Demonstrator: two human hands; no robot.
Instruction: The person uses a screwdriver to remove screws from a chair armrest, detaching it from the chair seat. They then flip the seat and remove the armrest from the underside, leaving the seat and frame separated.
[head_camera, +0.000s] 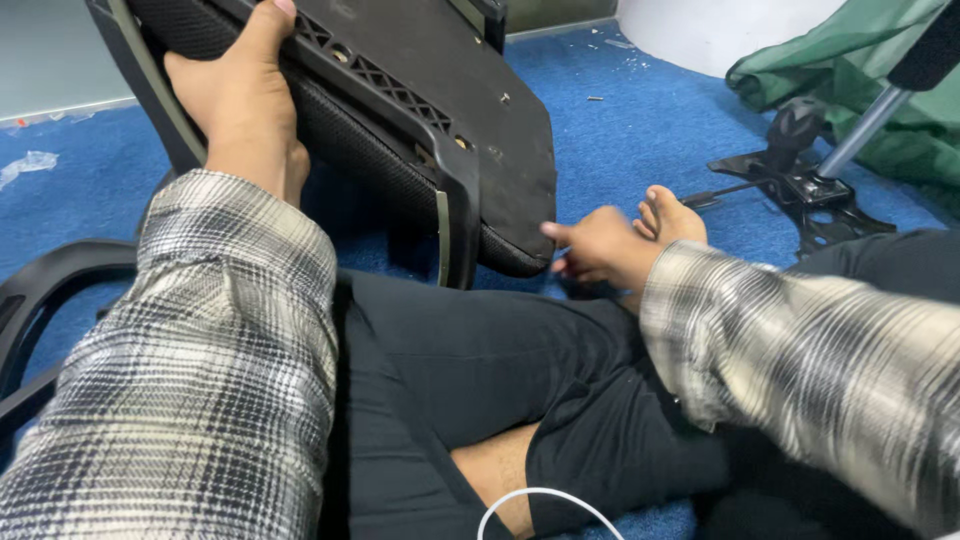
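plaid sleeves (200, 400) frame the lap: left hand (240, 90) clamps the upturned black chair seat (430, 110) propped against the legs; right hand (600, 245), loosely curled and empty, should steady its lower corner, keeping it from tipping.

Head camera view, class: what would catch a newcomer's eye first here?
The big black chair seat, tipped on edge at top centre, gripped by the left hand. Right hand reaches to its lower corner, beside a bare foot. A metal chair mechanism lies on blue carpet, upper right.
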